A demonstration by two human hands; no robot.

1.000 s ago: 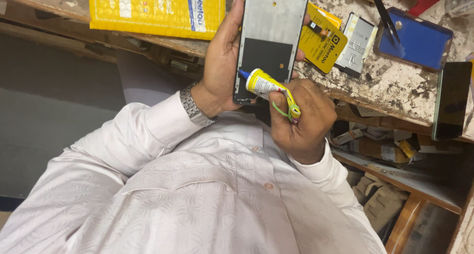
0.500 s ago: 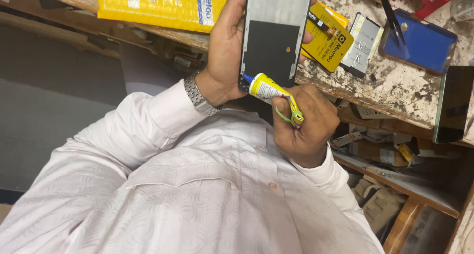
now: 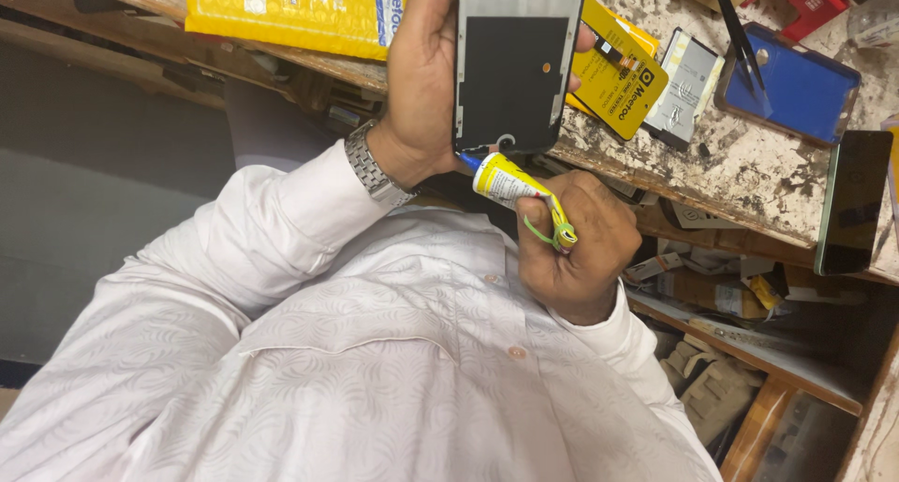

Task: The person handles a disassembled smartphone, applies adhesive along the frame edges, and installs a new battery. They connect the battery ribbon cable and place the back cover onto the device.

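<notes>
Big picture first: a worn, speckled tabletop (image 3: 749, 177) runs along the top of the view, its chipped front edge sloping down to the right, with open shelving crowded with odds and ends beneath it. On it lie a padded yellow envelope (image 3: 281, 9), a glossy blue phone case (image 3: 796, 88), a dark phone (image 3: 852, 201) hanging at the edge, and a flat yellow packet (image 3: 623, 74). Little free surface between them; the open room lies on the near side of the edge, over the white patterned shirt (image 3: 375, 370).

Now the left hand (image 3: 421, 79), steel watch at the wrist, is clamped along the side of a flat rectangular phone screen panel (image 3: 515, 60), dark matte back facing up, long axis running straight away from the body, its bottom edge just past the table's front.

Smallest piece: the right hand (image 3: 571, 248) is closed around a small yellow glue tube (image 3: 510, 187), soft and crimped at the tail. The tube slants up-left, its blue nozzle touching the panel's bottom edge.
</notes>
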